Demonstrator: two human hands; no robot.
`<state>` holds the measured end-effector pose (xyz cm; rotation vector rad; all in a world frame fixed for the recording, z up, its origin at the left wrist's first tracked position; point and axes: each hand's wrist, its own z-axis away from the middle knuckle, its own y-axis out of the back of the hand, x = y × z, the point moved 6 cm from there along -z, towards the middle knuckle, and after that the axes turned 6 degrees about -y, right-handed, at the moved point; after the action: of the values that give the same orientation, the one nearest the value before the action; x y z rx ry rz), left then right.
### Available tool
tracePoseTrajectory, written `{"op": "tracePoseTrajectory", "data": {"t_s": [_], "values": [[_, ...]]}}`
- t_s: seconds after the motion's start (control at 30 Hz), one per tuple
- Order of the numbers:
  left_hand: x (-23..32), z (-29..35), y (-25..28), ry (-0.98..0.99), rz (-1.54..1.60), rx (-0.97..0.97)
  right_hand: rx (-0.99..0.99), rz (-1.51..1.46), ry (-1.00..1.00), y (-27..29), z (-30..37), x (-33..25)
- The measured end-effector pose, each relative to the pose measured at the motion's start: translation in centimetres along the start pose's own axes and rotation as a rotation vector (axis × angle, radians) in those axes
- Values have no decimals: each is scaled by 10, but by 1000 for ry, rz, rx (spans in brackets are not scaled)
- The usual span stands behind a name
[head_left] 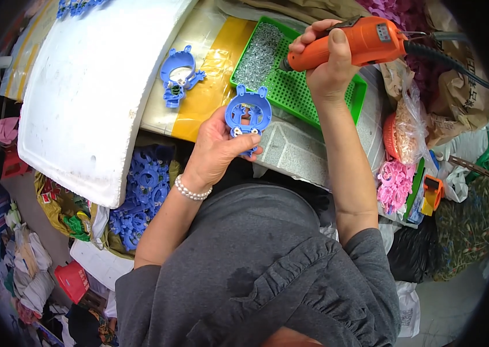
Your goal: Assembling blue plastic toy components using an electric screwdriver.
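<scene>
In my left hand (214, 147) is a blue plastic toy part (250, 109), a ring-shaped frame with two small ears, held by its lower end between thumb and fingers. My right hand (331, 72) grips an orange electric screwdriver (366, 43), its dark tip pointing left over a green perforated tray (328, 87). A heap of small silver screws (257, 55) fills the tray's left side; whether a screw sits on the tip is too small to tell. Another blue toy part (179, 75) lies on the taped surface left of my left hand.
A large white foam board (82, 104) covers the left side, with blue parts at its far end. Below it a sack holds many blue parts (140, 194). At the right are pink parts (396, 184), a red basket (393, 136) and the screwdriver's black cable (447, 62).
</scene>
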<state>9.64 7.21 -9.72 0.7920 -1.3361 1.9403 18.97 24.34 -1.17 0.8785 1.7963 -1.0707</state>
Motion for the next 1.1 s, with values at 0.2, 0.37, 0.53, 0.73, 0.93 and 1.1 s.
{"op": "tracePoseTrajectory", "data": {"t_s": [0.2,0.37,0.53,0.73,0.93,1.1], "values": [[1,1,0,-7,18,-22,2,7,-11,-1,1,0],[-1,1,0,-22,6,-51,-5,-37,-30,5,0,0],[-1,0,0,-9,-30,-38,-67,-91,-73,4,6,-14],[-2,0,0,-17,-47,-44,-407,-263,21,-29,47,-56],[1,0,-4,-49,-18,-12,-582,-182,-7,-53,82,-57],[4,0,-5,-65,-24,-21,-541,-178,-72,-52,88,-47]]}}
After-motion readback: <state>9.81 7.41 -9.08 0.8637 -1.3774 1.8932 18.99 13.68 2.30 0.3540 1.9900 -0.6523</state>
